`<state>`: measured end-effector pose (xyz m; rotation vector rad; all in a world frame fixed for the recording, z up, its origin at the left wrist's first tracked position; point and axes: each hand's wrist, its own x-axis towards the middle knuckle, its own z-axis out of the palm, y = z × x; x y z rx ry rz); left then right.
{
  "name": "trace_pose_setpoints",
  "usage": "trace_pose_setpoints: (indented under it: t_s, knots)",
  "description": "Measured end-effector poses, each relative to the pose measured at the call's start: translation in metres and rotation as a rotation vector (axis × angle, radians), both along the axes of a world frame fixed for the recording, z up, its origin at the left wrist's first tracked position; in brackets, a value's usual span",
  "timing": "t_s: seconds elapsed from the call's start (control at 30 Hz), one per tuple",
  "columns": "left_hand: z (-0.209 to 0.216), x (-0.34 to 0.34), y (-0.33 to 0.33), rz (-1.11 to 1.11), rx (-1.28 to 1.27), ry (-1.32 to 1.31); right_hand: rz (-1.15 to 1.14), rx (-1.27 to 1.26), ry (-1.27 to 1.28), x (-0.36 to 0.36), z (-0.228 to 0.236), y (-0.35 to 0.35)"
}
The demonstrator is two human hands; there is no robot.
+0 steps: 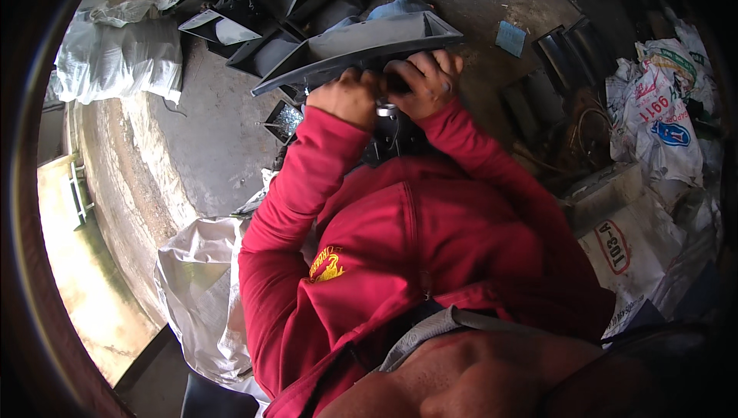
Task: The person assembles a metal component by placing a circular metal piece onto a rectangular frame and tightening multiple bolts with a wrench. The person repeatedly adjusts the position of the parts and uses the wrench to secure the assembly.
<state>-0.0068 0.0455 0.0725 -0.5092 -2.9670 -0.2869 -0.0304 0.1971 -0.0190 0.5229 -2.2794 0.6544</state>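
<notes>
Had the dark tray-shaped part (pixel 365 43) just beyond left hand (pixel 343 100) and right hand (pixel 427 86), lengthwise left to right. Curled both hands' fingers at its near edge; could not tell whether clamped.

The camera sits on the person's head and looks down. The red jacket (pixel 384 222) is very near and fills the middle. The left hand (pixel 344 97) and right hand (pixel 428 84) are farther off, near the top, with floor (pixel 204 134) past them. The view is wide and round.
</notes>
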Motion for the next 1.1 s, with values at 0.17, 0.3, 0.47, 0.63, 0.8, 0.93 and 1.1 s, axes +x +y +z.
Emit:
trace_pose_setpoints:
  t_s: [0.17, 0.3, 0.47, 0.63, 0.8, 0.93, 1.1]
  knots:
    - [0.000, -0.021, 0.017, -0.098, -0.101, -0.068, -0.052, -0.115, 0.046, 0.000, 0.005, 0.001]
    - [-0.019, -0.009, -0.011, -0.078, 0.223, 0.067, -0.022, -0.029, 0.015, 0.001, 0.005, 0.001]
    - [-0.015, -0.005, 0.001, -0.009, 0.068, 0.036, -0.006, 0.009, 0.012, 0.000, 0.007, 0.001]
    - [-0.019, -0.016, 0.001, -0.055, 0.049, 0.159, -0.031, -0.002, 0.047, -0.004, 0.000, 0.003]
    - [-0.031, -0.001, -0.010, -0.033, 0.359, 0.176, -0.028, -0.009, 0.094, -0.003, -0.003, -0.001]
    - [-0.044, 0.006, -0.021, 0.006, 0.622, 0.109, -0.029, 0.015, 0.067, -0.004, -0.001, -0.001]
    - [-0.043, 0.007, -0.023, 0.008, 0.727, 0.051, -0.017, 0.002, 0.078, -0.005, -0.006, -0.002]
